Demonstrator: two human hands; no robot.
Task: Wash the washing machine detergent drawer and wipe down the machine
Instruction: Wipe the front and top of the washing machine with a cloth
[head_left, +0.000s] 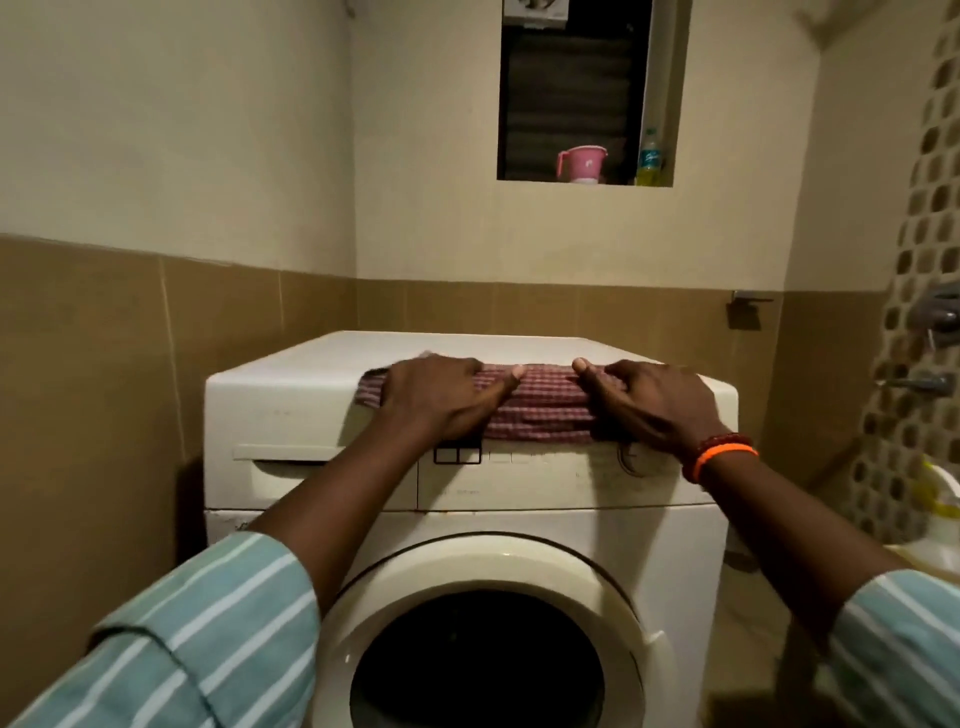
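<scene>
From the head camera: both hands press flat on a checked cloth (540, 410) draped over the washing machine's (311, 384) front top edge, left hand (441, 397) at nine o'clock, right hand (657, 405) at three, fingers extended. The detergent drawer (291, 470) sits closed at seven o'clock.

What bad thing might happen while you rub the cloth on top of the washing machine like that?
The checked cloth hangs over the front edge of the washing machine, right above the control buttons, so a hard wipe might press one by mistake. Both the left hand and the right hand lie flat on the cloth, so it could slide off the smooth top. The detergent drawer looks pushed in, so it might get forgotten.
</scene>
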